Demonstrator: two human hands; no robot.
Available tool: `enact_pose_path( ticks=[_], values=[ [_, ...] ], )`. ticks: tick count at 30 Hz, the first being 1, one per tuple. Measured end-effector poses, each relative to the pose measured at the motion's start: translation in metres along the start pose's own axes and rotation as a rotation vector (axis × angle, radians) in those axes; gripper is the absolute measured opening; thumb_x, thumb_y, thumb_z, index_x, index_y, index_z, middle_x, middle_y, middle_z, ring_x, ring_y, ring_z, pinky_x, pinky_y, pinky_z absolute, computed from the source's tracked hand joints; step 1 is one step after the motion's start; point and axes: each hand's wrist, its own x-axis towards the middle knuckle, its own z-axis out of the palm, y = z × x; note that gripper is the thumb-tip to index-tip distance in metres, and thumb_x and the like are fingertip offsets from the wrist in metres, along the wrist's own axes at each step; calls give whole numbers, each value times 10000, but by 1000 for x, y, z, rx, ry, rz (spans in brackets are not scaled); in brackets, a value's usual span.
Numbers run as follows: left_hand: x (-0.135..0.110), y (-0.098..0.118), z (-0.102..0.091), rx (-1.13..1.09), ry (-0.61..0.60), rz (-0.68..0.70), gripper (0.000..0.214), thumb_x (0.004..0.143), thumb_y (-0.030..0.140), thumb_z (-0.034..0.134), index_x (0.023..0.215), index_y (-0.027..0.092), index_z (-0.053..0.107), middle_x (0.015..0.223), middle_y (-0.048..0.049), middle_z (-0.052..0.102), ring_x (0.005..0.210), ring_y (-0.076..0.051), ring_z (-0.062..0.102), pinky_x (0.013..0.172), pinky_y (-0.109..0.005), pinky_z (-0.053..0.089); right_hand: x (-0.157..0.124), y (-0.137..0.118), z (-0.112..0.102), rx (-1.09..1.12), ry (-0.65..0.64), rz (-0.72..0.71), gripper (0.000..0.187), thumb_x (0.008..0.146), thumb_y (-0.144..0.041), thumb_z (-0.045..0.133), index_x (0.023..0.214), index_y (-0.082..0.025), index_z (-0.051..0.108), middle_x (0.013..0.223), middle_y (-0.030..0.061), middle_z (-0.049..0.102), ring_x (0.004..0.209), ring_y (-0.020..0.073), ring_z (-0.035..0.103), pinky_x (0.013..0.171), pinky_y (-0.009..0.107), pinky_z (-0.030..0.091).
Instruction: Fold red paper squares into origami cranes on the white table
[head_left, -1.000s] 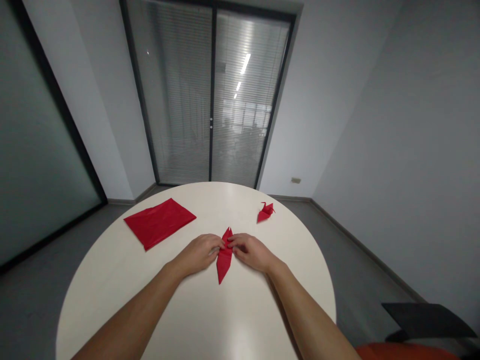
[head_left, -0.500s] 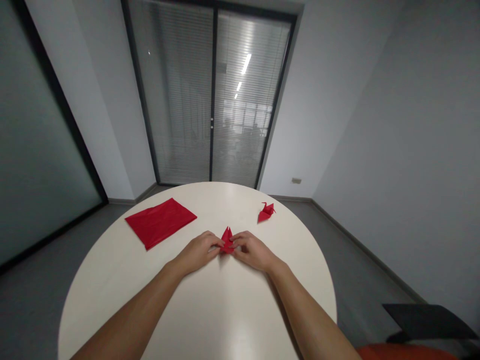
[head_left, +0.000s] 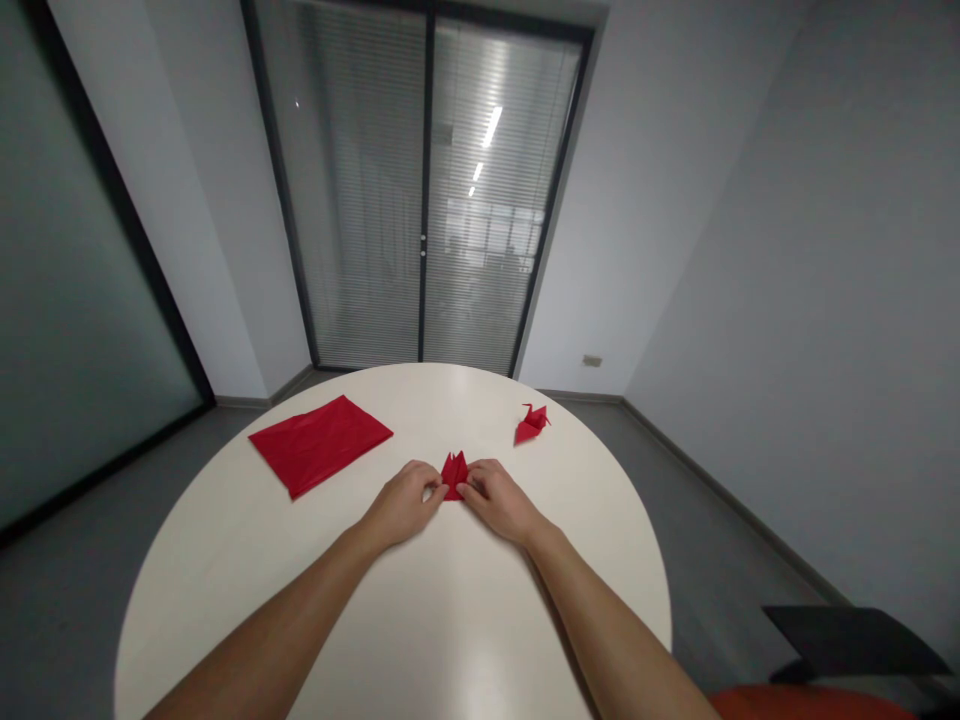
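Between my hands is a small piece of folded red paper [head_left: 454, 477], its pointed tips facing away from me. My left hand [head_left: 409, 502] pinches its left side with thumb and fingers. On the right edge, my right hand [head_left: 501, 500] grips it the same way, thumb on the near face. Parts of the paper are hidden behind the fingertips. Beyond my right hand stands a finished red origami crane [head_left: 532, 425]. To the far left of my left hand lies a flat stack of red paper [head_left: 322, 445].
Everything rests on a round white table [head_left: 420, 620]. An orange and black chair [head_left: 855, 645] stands at the lower right, past the table's edge. Behind the table is a glass door with blinds [head_left: 367, 200], with walls on both sides.
The folded paper has changed shape between my fingers: its base looks squarer and more separate tips show at the top. Both hands have shifted their pinch slightly.
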Motion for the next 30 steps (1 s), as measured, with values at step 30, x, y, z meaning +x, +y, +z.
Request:
enact_pose_path(
  ticks=[30],
  values=[
    [-1, 7, 12, 186, 105, -96, 61, 891, 201, 648, 839, 191, 618, 931, -67, 672, 961, -257, 583, 880, -386, 475, -3, 14, 8, -82, 58, 16, 263, 965, -259, 585, 1161, -212, 754, 1207, 109, 691, 1162, 259, 577, 1049, 403, 442]
  ],
)
